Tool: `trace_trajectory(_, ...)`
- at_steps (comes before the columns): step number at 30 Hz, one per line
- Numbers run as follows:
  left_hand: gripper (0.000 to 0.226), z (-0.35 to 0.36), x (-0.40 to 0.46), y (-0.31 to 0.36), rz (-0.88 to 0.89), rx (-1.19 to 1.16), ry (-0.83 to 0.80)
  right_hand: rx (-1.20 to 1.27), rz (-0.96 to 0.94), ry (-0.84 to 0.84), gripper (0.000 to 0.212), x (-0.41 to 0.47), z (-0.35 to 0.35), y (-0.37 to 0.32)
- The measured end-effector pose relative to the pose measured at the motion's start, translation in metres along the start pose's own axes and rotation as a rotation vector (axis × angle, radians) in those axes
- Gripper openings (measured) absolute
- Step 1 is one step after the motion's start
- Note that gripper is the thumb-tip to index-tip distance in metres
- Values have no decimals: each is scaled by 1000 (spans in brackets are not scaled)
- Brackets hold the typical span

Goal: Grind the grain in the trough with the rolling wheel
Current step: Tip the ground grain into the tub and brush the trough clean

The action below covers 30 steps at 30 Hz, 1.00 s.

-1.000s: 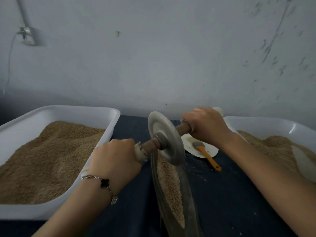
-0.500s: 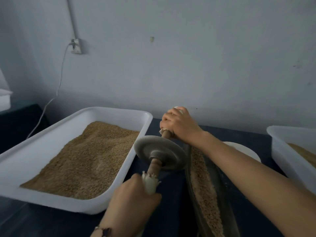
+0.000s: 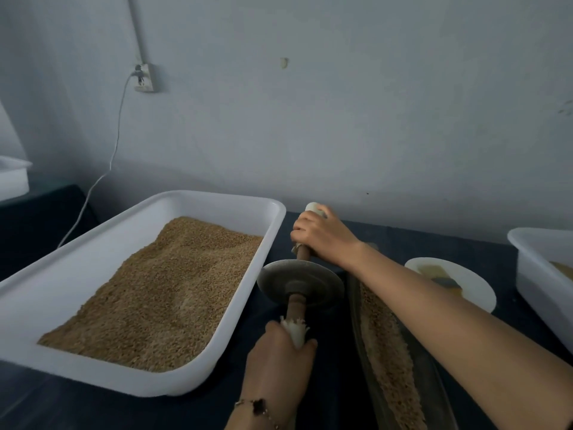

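Observation:
The grey stone rolling wheel (image 3: 299, 282) on its wooden axle hangs over the dark table, left of the narrow trough (image 3: 432, 375), with its flat face turned up. My left hand (image 3: 280, 360) grips the near, white-wrapped end of the axle. At the far end, my right hand (image 3: 324, 235) holds the other wrapped handle. The trough runs from the middle toward the bottom right and holds a long strip of tan grain (image 3: 389, 352). My right forearm crosses over its far end.
A big white tub (image 3: 102, 237) of grain fills the left side, close to the wheel. A white plate (image 3: 474, 288) with a brush lies right of the trough. Another white tub (image 3: 539, 271) stands at the right edge. A cable hangs from a wall socket (image 3: 145, 77).
The wheel has left the trough: it was upright over the grain, then swung left and tipped flat. My left hand drew toward me, my right hand went farther away. The view panned left.

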<state>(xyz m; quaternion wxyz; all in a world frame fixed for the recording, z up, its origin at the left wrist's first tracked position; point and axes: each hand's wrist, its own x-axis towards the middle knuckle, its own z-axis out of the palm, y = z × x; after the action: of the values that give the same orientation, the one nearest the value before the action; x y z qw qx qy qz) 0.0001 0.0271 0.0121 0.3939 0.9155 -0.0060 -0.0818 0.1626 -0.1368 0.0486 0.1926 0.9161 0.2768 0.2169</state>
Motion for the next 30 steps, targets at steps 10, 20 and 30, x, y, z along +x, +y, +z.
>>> trace_trajectory(10,24,9,4,-6,61,-65,-7,-42,188,-40,48,-17,-12,-1)
trace_trajectory(20,38,1,10,-2,49,-20,-12,213,438,111,62,-77,-49,7)
trace_trajectory(30,48,18,-73,2,193,-469,-147,983,1156,-5,38,-239,-90,-35)
